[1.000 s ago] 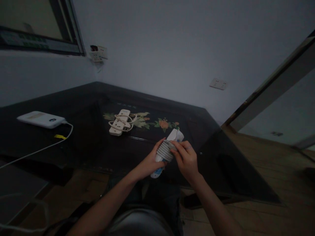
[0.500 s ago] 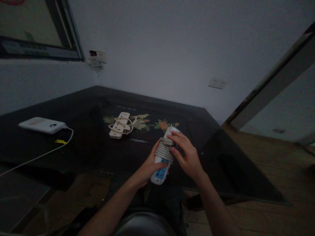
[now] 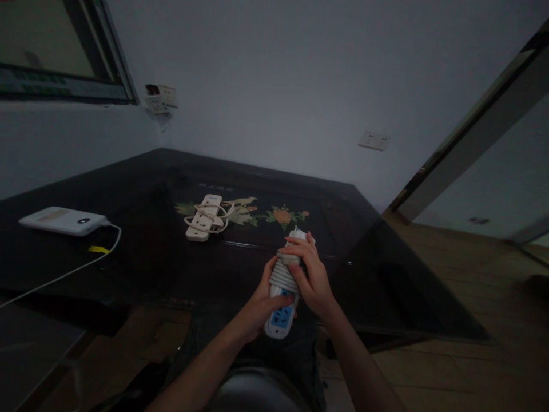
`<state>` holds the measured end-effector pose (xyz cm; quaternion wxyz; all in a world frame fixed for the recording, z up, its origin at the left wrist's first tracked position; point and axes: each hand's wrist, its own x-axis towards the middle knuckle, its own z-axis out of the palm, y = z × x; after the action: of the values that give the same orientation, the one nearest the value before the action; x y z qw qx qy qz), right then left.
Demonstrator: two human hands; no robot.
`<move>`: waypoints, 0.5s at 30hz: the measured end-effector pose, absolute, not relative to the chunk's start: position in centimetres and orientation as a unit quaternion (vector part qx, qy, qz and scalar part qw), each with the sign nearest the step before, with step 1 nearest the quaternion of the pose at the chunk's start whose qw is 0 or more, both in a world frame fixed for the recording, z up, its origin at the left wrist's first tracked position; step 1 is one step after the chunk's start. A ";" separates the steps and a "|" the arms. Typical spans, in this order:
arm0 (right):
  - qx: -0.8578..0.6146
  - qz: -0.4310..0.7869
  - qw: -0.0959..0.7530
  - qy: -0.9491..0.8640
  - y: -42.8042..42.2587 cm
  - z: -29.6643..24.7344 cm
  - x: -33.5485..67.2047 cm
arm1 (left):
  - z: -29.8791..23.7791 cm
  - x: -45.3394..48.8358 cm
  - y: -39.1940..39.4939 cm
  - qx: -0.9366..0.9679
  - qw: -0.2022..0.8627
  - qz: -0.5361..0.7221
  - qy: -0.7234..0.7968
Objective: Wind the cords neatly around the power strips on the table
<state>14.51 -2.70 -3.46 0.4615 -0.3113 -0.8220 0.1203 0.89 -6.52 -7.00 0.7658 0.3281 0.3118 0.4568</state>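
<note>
A white power strip (image 3: 281, 326) with blue socket faces is held over the near edge of the dark table, tilted away from me. Its pale cord (image 3: 283, 278) is wound round the middle in several tight turns. My left hand (image 3: 265, 303) is closed round the strip's lower left side, thumb across the blue sockets. My right hand (image 3: 311, 272) curls over the upper part, fingers on the plug (image 3: 290, 258) that lies against the coils. The fingers hide part of the plug and the strip's far end.
On the dark table (image 3: 150, 263) lies a second power strip (image 3: 198, 229) with a loosely looped cord. A white power bank (image 3: 64, 222) with a cable (image 3: 86, 264) and a yellow tag (image 3: 99, 250) sits at the left. Wall sockets (image 3: 374, 141) are behind the table.
The held strip has come slightly lower and nearer to me. My right hand has moved left and its fingers now lie over the plug. The whole view has shifted a little.
</note>
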 end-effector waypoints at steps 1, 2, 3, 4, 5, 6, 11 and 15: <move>-0.310 0.122 0.460 -0.823 -2.8 -3.4 14.8 | -7.0 0.8 -6.4 0.334 0.764 0.455 0.313; -0.315 0.124 0.466 -0.817 -2.8 -3.4 15.0 | -6.9 0.6 -6.3 0.340 0.763 0.453 0.312; -0.328 0.128 0.489 -0.798 -2.9 -3.5 15.1 | -6.9 0.5 -6.2 0.345 0.762 0.453 0.307; -0.349 0.137 0.525 -0.764 -3.1 -3.7 15.2 | -6.9 0.3 -6.1 0.349 0.764 0.453 0.299; -0.374 0.153 0.568 -0.717 -3.3 -4.1 15.2 | -6.8 0.1 -6.1 0.352 0.766 0.454 0.289; -0.397 0.177 0.608 -0.664 -3.7 -4.6 15.1 | -6.9 0.0 -6.1 0.355 0.767 0.456 0.281; -0.421 0.354 0.609 -0.571 -7.3 -8.3 13.5 | -7.6 -0.1 -6.1 0.374 0.721 0.503 0.297; -0.413 0.410 0.578 -0.572 -9.6 -10.2 12.4 | -8.8 0.2 -5.7 0.427 0.680 0.512 0.304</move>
<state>12.40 -9.59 -10.25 0.5780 -0.4135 -0.5720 0.4096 0.23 -5.71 -8.78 0.6802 0.4272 0.3039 0.5124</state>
